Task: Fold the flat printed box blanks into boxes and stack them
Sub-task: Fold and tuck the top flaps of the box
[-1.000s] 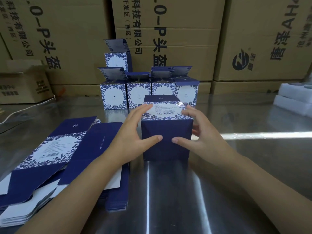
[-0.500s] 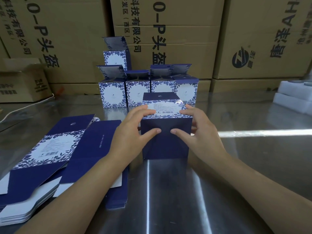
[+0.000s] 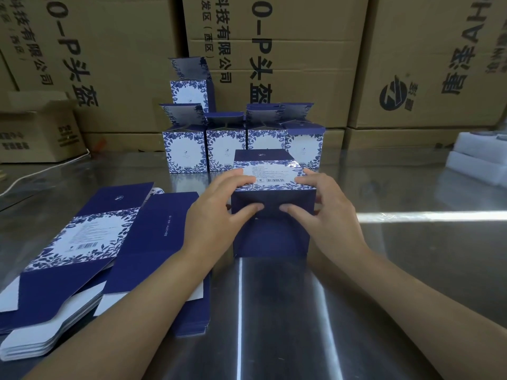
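A dark blue box with a blue-and-white floral printed panel [image 3: 270,231] lies on its side on the shiny metal table [image 3: 384,270]. My left hand [image 3: 216,215] grips its left side and my right hand [image 3: 326,212] grips its right side. Both thumbs press the dark blue flap that faces me, and the fingers curl over the top edge. A stack of flat printed blanks [image 3: 90,253] lies at the left. Behind stand several folded boxes [image 3: 241,146] in a row with top flaps up, and one more box [image 3: 190,89] sits on top at the left.
Large brown cardboard cartons [image 3: 274,64] form a wall behind the table. A smaller open carton [image 3: 38,130] sits at the far left with a white cable [image 3: 41,171] near it. White foam pieces [image 3: 477,157] lie at the right edge.
Both thumbs have moved closer together on the near flap and pressed it inward. The fingers have shifted further over the box's top edge. The box stays in the same spot.
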`<state>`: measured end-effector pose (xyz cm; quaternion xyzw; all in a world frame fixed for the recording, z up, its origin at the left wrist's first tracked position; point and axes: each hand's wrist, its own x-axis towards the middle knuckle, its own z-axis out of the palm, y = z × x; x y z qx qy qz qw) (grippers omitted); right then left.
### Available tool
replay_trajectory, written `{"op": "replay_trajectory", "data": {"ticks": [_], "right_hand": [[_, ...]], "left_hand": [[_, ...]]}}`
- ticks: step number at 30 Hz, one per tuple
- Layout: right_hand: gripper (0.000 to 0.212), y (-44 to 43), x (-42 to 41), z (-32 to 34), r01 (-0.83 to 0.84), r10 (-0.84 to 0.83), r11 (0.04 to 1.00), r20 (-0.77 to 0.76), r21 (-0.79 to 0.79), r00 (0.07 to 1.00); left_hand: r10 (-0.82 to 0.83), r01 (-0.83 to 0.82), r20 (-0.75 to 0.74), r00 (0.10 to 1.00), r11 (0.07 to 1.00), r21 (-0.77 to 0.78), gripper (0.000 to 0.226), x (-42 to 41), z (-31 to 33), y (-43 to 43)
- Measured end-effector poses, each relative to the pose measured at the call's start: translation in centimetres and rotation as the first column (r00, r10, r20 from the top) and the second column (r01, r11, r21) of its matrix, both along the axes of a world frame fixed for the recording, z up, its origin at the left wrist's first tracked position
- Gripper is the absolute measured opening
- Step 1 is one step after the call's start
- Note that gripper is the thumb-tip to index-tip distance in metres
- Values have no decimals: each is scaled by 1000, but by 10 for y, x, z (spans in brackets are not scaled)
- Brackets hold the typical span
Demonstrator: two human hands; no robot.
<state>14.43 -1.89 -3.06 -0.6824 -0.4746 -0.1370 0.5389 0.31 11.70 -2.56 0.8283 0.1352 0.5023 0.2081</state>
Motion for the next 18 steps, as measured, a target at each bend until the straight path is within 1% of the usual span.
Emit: {"op": "replay_trajectory", "data": {"ticks": [3,6,8,10,12,14,15,17,18], "right_hand": [[47,1,0,1,19,-19,1000,-13,1,1000],[45,-1,0,2,-14,14,1000,-8,-19,1000],[38,-3,0,4,-36,35,998,-22,-43,999],[29,-4,0,5,-55,52,997,-58,-48,997],[25,-4,-1,7,-90,88,996,-111,-13,990],[31,-5,0,8,-139,143,990,-189,32,972],[37,-5,1,8,-163,170,986,-249,48,953],[45,-5,3,8,-197,203,979,-371,55,906],[44,-5,4,8,-216,217,975,-418,52,882]], "left_hand": [[11,-11,12,1000,1000,-3,39,1,0,-1],[-20,20,-23,1000,1000,-12,40,-1,1,2],[-45,44,-45,998,998,-34,38,-3,4,2],[-84,80,-36,996,991,-105,32,-6,8,1],[-149,152,27,988,968,-202,26,-6,11,-2],[-210,229,97,973,930,-289,20,-6,12,-4],[-222,251,124,967,911,-328,23,-5,12,-4],[-221,268,162,962,882,-388,25,-3,11,-4],[-217,275,181,959,865,-419,24,-2,11,-4]]}}
